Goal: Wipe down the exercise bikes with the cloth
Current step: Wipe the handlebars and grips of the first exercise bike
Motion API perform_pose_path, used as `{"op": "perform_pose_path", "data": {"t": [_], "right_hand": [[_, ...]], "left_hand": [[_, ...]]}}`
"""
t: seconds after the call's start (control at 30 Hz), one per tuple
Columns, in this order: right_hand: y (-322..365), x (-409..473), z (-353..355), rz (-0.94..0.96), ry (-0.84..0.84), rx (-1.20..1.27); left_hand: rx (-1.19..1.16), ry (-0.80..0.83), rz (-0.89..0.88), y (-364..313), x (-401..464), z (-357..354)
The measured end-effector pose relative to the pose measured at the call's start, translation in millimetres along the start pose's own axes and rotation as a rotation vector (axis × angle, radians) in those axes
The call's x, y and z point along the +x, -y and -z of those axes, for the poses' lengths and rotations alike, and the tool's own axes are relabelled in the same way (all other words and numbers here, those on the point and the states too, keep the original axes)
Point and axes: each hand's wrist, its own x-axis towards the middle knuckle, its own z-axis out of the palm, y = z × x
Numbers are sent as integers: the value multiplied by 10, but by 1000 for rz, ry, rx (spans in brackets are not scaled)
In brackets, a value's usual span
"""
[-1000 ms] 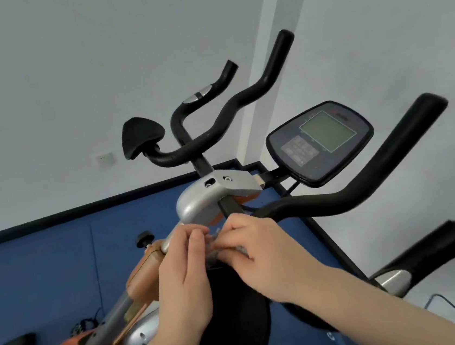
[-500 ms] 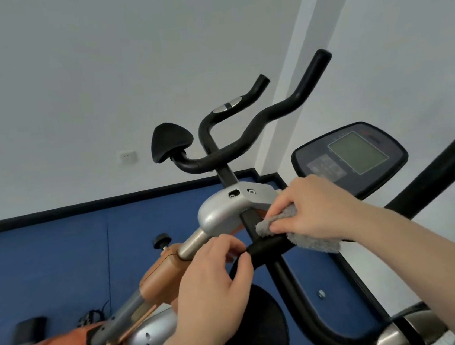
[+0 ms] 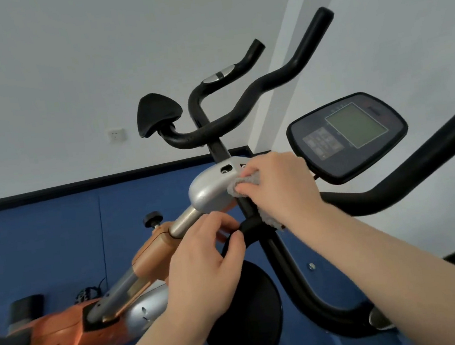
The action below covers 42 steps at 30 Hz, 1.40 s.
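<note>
Step in hand: wiping the head of the orange bike point(image 3: 69, 336), at the junction where the handlebar stem meets the silver cap point(image 3: 211, 189).

Right hand point(image 3: 281, 186): fingers point(image 3: 251, 189) curled round the grey cloth point(image 3: 243, 183), bunched in the palm, pressed against the right edge of the silver cap and the black stem just under it. A tail of cloth hangs below the heel of the hand, approx. level with the black handlebar end point(image 3: 250, 223). Grip looks firm; cloth is in contact w/ the bike, not lifted off.

Left hand point(image 3: 202, 263): thumb and forefinger pinched closed around the handlebar end, remaining fingers loosely folded. Reads as a steadying hold, no cloth in it.

Cloth location: wholly in the right hand, at the cap/stem joint, near the lower left corner of the display console point(image 3: 347, 136) but not touching it.

Surroundings: chrome post point(image 3: 184, 222) runs down-left from the cap into the orange housing; a second black handlebar point(image 3: 245, 110) stands behind, apparently another bike. Blue wall panel point(image 3: 43, 235) beyond.

Assessment: early-to-mid stage on this bike; only the cap area is being covered. Console, long grips, post and frame not under the cloth at present.

Next move calls for: carrying the cloth across the cap top and round the stem, then out along the grips. Left hand to keep bracing. Light pressure near the console screen advised.
</note>
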Motion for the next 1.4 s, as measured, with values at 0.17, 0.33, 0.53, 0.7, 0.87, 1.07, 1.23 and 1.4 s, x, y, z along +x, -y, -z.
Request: {"op": "perform_pose_path", "data": {"t": [0.17, 0.33, 0.53, 0.7, 0.87, 1.07, 1.23, 1.4], "right_hand": [[-158, 69, 250, -76, 431, 121], [-102, 86, 38, -90, 204, 135], [-86, 89, -104, 40, -45, 42], [-277, 217, 134, -142, 35, 2], [-148, 171, 184, -72, -22, 190], [-33, 149, 86, -39, 300, 30], [31, 216, 232, -112, 538, 21], [132, 6, 39, -116, 156, -71]], "left_hand": [[-15, 9, 39, 15, -18, 8], [8, -9, 25, 35, -13, -1], [-1, -14, 38, 23, -24, -1], [3, -32, 45, 20, -46, -6], [10, -38, 46, 33, -36, -16], [-8, -18, 48, 39, -25, -16], [-70, 24, 56, 73, -43, 9], [-146, 54, 83, 122, -79, 32]]}}
